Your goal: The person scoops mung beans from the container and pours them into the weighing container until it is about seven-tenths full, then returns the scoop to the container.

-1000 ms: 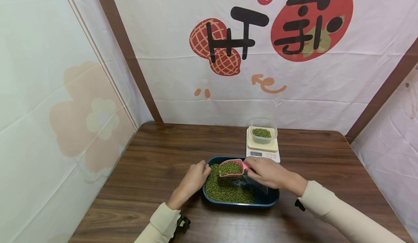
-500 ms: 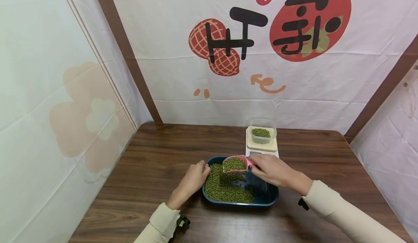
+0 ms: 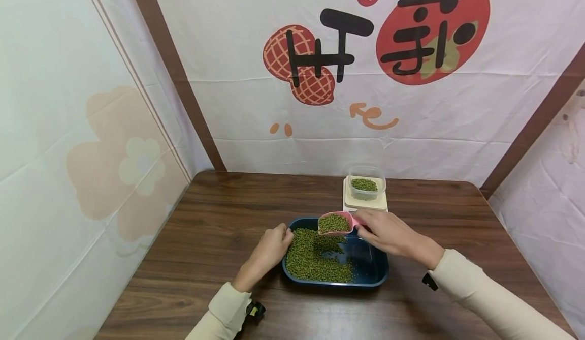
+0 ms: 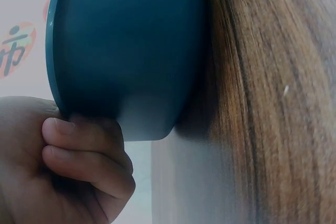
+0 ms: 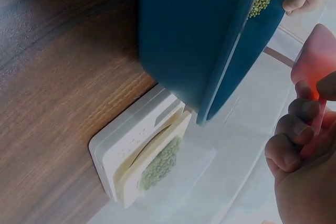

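Note:
A dark blue tub (image 3: 368, 264) holds green mung beans (image 3: 303, 264), heaped mostly on its left. My left hand (image 3: 269, 247) grips the tub's left rim; the left wrist view shows its fingers (image 4: 92, 156) curled at the rim. With my right hand (image 3: 395, 233) I hold a pink scoop (image 5: 315, 61) by its handle, fingers wrapped round it. The scoop is filled with beans and hangs above the tub's back part. Behind the tub stands a white kitchen scale (image 5: 142, 116), partly hidden by my right hand in the head view. A clear plastic container (image 3: 367, 193) on it holds some mung beans.
Everything stands on a dark wood-grain table (image 3: 219, 228). A printed cloth (image 3: 247, 101) hangs right behind its back edge, and more cloth hangs along the sides. Black straps sit at both wrists.
My right hand has lifted the filled scoop and shifted it right and back, toward the scale. The left hand stays at the tub's rim.

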`<state>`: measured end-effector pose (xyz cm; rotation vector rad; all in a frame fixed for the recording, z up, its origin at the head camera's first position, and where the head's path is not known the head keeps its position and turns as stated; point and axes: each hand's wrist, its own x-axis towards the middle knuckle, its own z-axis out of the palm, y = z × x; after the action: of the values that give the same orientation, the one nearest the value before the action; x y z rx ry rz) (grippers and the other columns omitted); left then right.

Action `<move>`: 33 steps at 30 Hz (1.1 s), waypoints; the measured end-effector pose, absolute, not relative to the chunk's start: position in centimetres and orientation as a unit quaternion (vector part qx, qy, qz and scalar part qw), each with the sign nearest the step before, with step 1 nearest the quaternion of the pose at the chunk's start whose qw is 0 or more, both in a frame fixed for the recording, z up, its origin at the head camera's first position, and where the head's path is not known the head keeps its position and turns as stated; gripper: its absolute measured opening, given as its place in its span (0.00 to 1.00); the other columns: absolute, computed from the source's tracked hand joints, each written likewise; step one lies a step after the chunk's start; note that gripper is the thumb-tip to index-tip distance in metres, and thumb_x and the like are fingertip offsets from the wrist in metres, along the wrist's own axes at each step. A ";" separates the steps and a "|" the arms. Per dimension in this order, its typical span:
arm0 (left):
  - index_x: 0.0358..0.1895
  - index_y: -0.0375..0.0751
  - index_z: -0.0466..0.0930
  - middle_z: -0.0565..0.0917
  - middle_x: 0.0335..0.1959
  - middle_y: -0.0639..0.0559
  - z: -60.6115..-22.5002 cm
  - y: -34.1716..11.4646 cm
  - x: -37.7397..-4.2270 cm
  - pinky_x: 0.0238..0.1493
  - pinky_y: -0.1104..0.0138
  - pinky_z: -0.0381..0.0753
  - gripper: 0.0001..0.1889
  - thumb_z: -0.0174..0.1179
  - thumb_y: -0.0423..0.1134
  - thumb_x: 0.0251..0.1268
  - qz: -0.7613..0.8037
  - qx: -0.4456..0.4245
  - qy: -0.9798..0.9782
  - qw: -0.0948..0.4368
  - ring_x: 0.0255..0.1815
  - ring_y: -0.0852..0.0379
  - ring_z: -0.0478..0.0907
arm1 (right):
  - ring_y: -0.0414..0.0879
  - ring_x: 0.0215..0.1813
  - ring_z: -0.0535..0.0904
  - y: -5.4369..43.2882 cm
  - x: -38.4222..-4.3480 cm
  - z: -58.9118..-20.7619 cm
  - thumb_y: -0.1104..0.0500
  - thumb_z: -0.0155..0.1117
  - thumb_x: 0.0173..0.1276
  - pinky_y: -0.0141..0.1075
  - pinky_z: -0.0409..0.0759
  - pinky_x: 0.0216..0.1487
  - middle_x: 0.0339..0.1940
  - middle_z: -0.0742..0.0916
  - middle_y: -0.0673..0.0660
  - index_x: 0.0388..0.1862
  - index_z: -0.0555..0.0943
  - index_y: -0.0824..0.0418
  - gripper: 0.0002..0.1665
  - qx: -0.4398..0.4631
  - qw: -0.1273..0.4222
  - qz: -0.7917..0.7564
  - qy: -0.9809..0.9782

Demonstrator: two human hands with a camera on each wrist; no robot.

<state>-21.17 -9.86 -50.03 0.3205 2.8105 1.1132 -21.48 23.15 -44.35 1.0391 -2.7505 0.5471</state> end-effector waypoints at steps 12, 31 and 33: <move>0.31 0.44 0.65 0.62 0.18 0.56 -50.1 -9.9 -21.2 0.21 0.70 0.59 0.18 0.44 0.40 0.88 0.363 0.105 0.924 0.051 0.16 0.60 0.57 | 0.34 0.29 0.66 23.3 -21.9 -44.1 0.59 0.61 0.75 0.32 0.67 0.34 0.29 0.73 0.41 0.44 0.79 0.50 0.03 0.335 0.089 0.188 -0.919; 0.32 0.43 0.66 0.62 0.19 0.56 -50.0 -9.8 -21.2 0.21 0.70 0.59 0.17 0.44 0.40 0.88 0.367 0.101 0.923 0.054 0.17 0.60 0.57 | 0.36 0.28 0.68 24.5 -22.7 -43.1 0.59 0.61 0.78 0.33 0.68 0.34 0.30 0.76 0.44 0.44 0.80 0.52 0.02 0.308 0.096 0.200 -0.925; 0.31 0.43 0.66 0.62 0.19 0.56 -50.0 -9.8 -21.2 0.21 0.70 0.59 0.17 0.45 0.39 0.88 0.367 0.102 0.923 0.052 0.17 0.60 0.56 | 0.36 0.29 0.68 24.7 -22.8 -43.2 0.59 0.61 0.78 0.33 0.68 0.34 0.31 0.76 0.44 0.45 0.81 0.52 0.02 0.306 0.096 0.200 -0.926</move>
<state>-21.17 -9.78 -50.02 0.3097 2.8078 1.1163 -22.85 24.68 -43.19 0.9069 -2.7440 0.5936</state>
